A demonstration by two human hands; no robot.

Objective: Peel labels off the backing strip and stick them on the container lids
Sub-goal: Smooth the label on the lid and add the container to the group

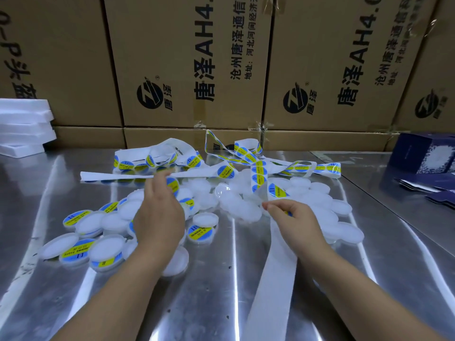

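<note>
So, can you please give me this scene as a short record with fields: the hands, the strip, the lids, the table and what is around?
left hand: above the labelled lids, fingers blurred, grip unclear
right hand: pinches the strip
strip: bare end toward the person; labels on the tangled far part
labelled lids: heap on the left
plain lids: heap in the middle and right
table: shiny metal
behind: cardboard boxes
sides: foam trays left, blue box right
</note>
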